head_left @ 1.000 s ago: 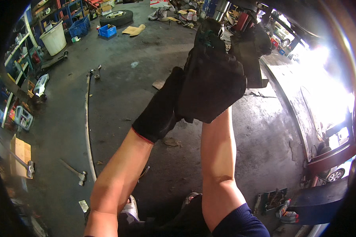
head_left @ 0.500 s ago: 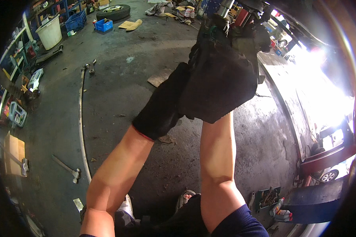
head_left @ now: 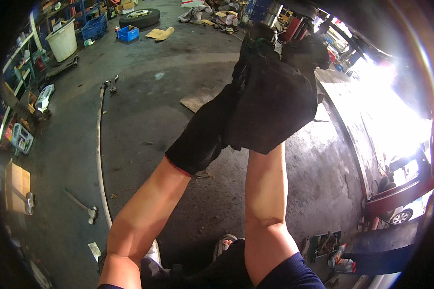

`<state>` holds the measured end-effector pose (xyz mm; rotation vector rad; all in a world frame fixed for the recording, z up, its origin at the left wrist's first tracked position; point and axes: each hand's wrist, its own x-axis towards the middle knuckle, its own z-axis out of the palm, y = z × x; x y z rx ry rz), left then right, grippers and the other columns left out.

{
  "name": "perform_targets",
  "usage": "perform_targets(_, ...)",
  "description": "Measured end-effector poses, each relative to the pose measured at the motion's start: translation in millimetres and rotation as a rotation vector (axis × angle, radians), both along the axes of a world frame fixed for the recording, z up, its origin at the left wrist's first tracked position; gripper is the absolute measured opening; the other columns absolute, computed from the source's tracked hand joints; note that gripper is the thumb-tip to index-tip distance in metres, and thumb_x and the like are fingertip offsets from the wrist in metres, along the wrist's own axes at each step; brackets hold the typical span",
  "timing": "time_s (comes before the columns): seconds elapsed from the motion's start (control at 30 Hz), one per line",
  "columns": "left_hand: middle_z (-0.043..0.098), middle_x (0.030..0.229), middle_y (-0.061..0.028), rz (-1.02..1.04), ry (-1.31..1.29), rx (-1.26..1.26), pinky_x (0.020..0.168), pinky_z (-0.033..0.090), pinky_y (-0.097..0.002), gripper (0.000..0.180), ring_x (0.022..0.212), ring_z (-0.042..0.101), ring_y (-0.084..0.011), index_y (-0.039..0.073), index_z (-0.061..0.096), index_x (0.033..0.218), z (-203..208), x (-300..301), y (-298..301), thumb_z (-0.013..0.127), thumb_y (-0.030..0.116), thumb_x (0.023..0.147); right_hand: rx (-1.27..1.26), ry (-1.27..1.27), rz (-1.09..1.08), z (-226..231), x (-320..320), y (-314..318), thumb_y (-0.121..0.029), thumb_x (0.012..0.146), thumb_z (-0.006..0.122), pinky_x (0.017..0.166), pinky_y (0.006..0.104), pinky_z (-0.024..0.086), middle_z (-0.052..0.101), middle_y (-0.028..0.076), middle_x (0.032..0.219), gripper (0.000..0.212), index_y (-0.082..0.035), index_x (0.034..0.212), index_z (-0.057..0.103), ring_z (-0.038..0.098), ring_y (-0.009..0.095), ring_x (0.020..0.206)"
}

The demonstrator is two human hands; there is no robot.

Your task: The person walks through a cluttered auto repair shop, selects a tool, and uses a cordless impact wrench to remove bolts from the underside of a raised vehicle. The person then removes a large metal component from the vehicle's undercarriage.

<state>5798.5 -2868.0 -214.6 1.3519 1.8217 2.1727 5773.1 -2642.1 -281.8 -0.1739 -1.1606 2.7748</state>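
Both my hands are raised together in black gloves with bare forearms below them, up against the dark underside of a vehicle [head_left: 366,24]. My left hand [head_left: 202,130] reaches up from the left, its fingers closed and mostly lost behind the other glove. My right hand [head_left: 275,103] overlaps it, back of the glove toward me, fingers curled at a dark part [head_left: 304,53]. What either hand grips is too dark to make out. Past the gloves a shiny metal cylinder [head_left: 273,13] shows at the top.
On the floor at left lie a hammer [head_left: 82,206] and a long metal bar [head_left: 100,144]. Farther off are a white bucket [head_left: 62,43], a blue crate [head_left: 128,33] and a tire [head_left: 140,18]. A red lift arm [head_left: 395,195] and a tool tray [head_left: 327,243] stand at right.
Both gloved hands have shifted slightly down and to the right, staying together at the dark part. The view has tilted a little.
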Motion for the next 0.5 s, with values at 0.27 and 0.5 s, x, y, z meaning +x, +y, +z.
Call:
perform_targets(0.27, 0.048, 0.149, -0.0230, -0.111, -0.074, 0.077, 0.112, 0.040, -0.0411, 0.062, 0.136, 0.049, -0.0355, 0.001, 0.037, 0.151, 3.7, -1.5, -1.4, 0.065, 0.015, 0.097, 0.008, -0.001, 0.001, -2.0, 0.8, -0.1, -0.042, 0.098, 0.061, 0.052, 0.0360, 0.049, 0.056, 0.002, 0.069, 0.029, -0.016, 0.086, 0.059, 0.056, 0.020, 0.056)
perform_targets(0.5, 0.052, 0.145, -0.0195, -0.241, -0.263, 0.163, 0.109, 0.042, -0.0377, 0.049, 0.130, 0.053, -0.0294, 0.001, 0.042, 0.148, -3.6, -10.8, -7.6, 0.055, 0.012, 0.102, 0.012, -0.021, 0.014, -7.3, -3.9, -10.1, -0.042, 0.098, 0.061, 0.052, 0.0360, 0.049, 0.056, 0.002, 0.068, 0.029, -0.016, 0.085, 0.059, 0.056, 0.020, 0.056)
